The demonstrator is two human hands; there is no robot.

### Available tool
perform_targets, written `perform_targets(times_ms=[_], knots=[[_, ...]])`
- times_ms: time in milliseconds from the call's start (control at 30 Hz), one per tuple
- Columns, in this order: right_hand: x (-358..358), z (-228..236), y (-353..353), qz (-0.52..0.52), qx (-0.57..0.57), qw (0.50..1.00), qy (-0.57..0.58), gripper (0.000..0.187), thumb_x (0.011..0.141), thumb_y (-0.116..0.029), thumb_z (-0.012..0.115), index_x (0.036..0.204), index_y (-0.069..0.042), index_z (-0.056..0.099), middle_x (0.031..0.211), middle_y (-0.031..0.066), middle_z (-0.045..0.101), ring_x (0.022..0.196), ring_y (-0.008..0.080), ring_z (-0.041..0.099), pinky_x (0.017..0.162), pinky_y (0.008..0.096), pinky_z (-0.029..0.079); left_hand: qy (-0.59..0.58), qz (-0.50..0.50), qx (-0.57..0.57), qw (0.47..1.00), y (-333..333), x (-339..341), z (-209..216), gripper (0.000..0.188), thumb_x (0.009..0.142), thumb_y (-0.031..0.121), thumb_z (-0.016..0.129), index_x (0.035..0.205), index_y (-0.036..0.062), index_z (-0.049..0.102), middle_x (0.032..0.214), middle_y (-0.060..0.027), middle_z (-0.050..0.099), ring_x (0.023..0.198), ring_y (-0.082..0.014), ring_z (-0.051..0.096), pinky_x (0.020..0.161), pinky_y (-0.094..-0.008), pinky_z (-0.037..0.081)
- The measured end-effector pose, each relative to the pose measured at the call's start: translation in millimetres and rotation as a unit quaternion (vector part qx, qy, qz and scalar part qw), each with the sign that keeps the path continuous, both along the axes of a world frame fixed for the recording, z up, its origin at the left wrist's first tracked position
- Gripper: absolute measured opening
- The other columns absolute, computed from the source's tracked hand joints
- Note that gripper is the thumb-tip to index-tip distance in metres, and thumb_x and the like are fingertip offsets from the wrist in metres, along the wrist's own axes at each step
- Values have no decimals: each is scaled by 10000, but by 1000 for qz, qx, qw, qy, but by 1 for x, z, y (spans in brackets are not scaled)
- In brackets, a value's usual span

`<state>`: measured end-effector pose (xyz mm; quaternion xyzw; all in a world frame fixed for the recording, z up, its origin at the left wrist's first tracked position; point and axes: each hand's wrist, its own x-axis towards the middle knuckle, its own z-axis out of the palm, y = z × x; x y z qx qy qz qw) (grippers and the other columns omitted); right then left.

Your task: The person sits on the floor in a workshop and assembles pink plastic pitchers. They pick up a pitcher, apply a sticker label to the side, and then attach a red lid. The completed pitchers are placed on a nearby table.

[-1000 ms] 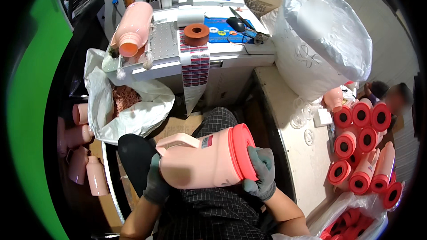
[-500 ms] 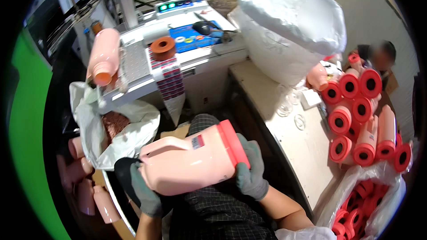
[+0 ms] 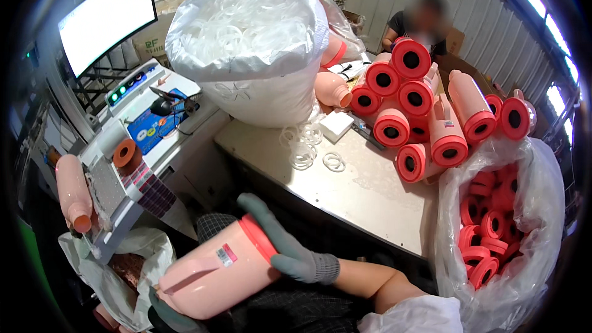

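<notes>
A pink jug shell [image 3: 216,272] with a moulded handle and a small label lies tilted across my lap. Its wide end carries a red ring [image 3: 258,238]. My right hand [image 3: 290,250], in a grey glove, clasps that ringed end, with long fingers over the far side and the thumb on the near side. At the narrow end, my left hand [image 3: 169,313], also gloved, supports the jug from below; its fingers are partly hidden by the jug and cut by the picture's lower edge.
Pink jugs with red rings [image 3: 447,142] are stacked on the bench [image 3: 382,209] at right. A clear bag of red rings [image 3: 450,209] stands nearer. Behind are a white sack of clear rings [image 3: 265,95] and a person [image 3: 425,21]. At left stand a label machine [image 3: 185,145] and screen [image 3: 111,18].
The view has swung right. The jug stays between both hands, now lower left in the picture. My right hand's fingers have stretched further over the red ring.
</notes>
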<state>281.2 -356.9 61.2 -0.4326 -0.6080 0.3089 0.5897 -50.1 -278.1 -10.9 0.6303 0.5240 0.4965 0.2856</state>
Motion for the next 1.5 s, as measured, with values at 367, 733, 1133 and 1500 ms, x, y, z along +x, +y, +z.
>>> perform_targets(times_ms=[367, 733, 1133, 1500], knots=[[-16, -63, -26, -236, -60, 962, 121, 540, 1092, -319, 542, 1492, 38, 475, 1445, 203, 577, 1310, 238, 559, 1121, 372, 420, -116, -104, 87, 984, -19, 52, 49, 606, 993, 416, 675, 1356, -49, 538, 1349, -218, 569, 1201, -346, 568, 1048, -480, 499], [79, -54, -52, -50, -91, 858, 503, 607, 1075, -366, 522, 1580, -43, 420, 1577, 171, 485, 1452, 245, 472, 1230, 411, 343, -48, -241, 120, 962, 10, 71, 73, 615, 1011, 499, 628, 1339, -14, 543, 1352, -209, 541, 1207, -363, 559, 1028, -511, 489], [64, -48, -40, -110, -94, 934, 328, 666, 1089, -407, 522, 1600, -6, 374, 1564, 164, 489, 1436, 267, 471, 1221, 408, 350, 17, -182, 195, 964, -3, 70, 83, 554, 1036, 463, 605, 1362, 20, 543, 1371, -207, 539, 1207, -351, 564, 1029, -498, 494], [212, -39, 10, -265, 147, 864, 403, 545, 1092, -449, 478, 1500, -90, 502, 1498, 113, 569, 1380, 283, 536, 1147, 446, 457, -91, -266, 115, 953, -32, 153, 107, 438, 1053, 258, 538, 1426, 29, 518, 1391, -182, 531, 1252, -284, 563, 1043, -433, 486]])
